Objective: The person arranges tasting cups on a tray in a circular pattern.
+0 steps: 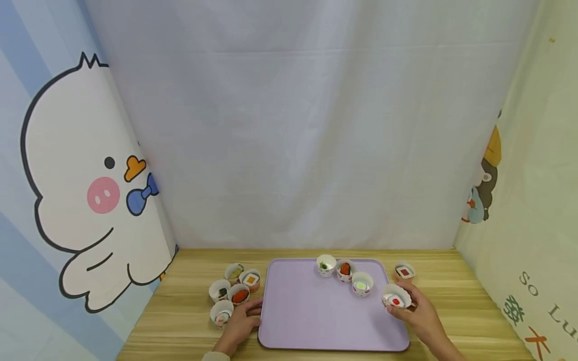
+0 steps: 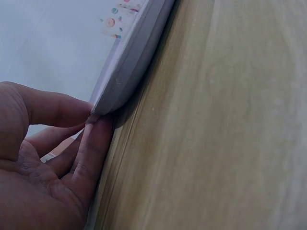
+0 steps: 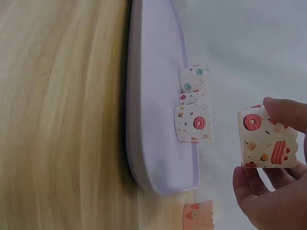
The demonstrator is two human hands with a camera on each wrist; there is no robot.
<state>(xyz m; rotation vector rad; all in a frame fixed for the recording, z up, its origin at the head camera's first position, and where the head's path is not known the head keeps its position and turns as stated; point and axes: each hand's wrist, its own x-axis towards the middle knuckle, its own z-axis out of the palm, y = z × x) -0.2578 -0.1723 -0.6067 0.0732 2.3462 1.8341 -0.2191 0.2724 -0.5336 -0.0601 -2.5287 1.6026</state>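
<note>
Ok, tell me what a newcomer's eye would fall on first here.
Probably the big white cartoon chick at the far left. Next, the lilac tray on the wooden table, three patterned paper cups toward its far right. The right hand, holding another cup by the tray's right side, may follow.

Soft, diffuse light, dark shadow along tray (image 3: 160, 120)

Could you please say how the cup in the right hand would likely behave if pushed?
The cup is probably light and might dent, since it looks thin-walled and papery. The red-topped piece inside may slide if the cup tips, as space shows around it.
</note>
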